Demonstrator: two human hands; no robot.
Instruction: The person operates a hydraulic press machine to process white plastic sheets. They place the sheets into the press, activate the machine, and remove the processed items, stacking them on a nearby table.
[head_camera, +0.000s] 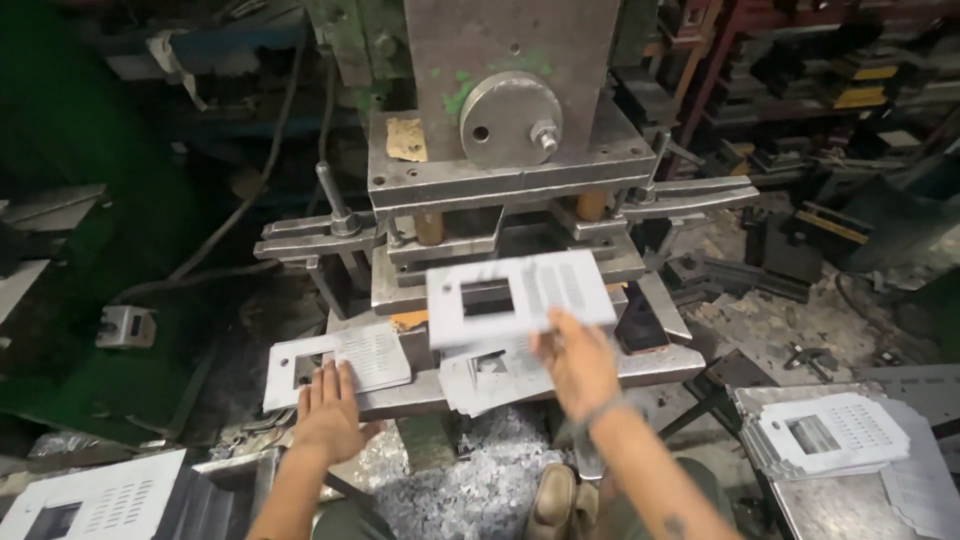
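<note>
Centre frame: right hand (578, 362), fingers pinching lower edge of white punched metal plate (520, 296), held blurred in front of grey press (505, 150). Lower left of centre: left hand (328, 408) flat, fingers together, pressing second white plate (340, 362) onto press bed. Lower right: stack of plates (830, 435).

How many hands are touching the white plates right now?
2. The left hand lies flat on the plate on the press bed; the right hand holds a blurred punched plate at the die.
</note>
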